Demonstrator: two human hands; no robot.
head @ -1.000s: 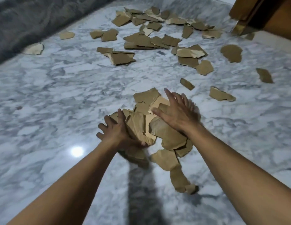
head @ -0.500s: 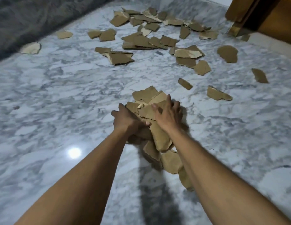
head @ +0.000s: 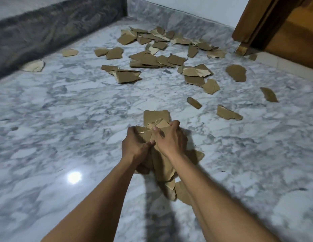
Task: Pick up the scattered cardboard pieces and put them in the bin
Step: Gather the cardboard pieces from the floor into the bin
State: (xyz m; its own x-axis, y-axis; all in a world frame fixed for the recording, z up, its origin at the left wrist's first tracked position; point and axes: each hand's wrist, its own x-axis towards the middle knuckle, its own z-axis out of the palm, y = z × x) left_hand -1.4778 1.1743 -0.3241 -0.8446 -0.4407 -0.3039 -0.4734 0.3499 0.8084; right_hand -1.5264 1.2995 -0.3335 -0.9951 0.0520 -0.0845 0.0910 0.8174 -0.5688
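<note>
A bundle of torn brown cardboard pieces [head: 156, 117] is squeezed between both my hands above the marble floor [head: 64, 105]. My left hand [head: 134, 145] grips the bundle from the left, and my right hand [head: 169, 138] clamps it from the right with fingers curled over the top. Some pieces hang down below my wrists. Several more cardboard pieces [head: 152, 58] lie scattered farther back on the floor, and single scraps [head: 228, 113] lie to the right. No bin is in view.
A dark fuzzy rug [head: 38, 32] runs along the left. A wooden door and frame [head: 274, 23] stand at the back right. A white wall with a marble skirting [head: 187, 14] closes the back. A lamp glare [head: 74, 177] shines on the floor.
Both hands have drawn together, gathering the spread pile into a tight bundle and lifting it off the floor. The view has pulled back a little.
</note>
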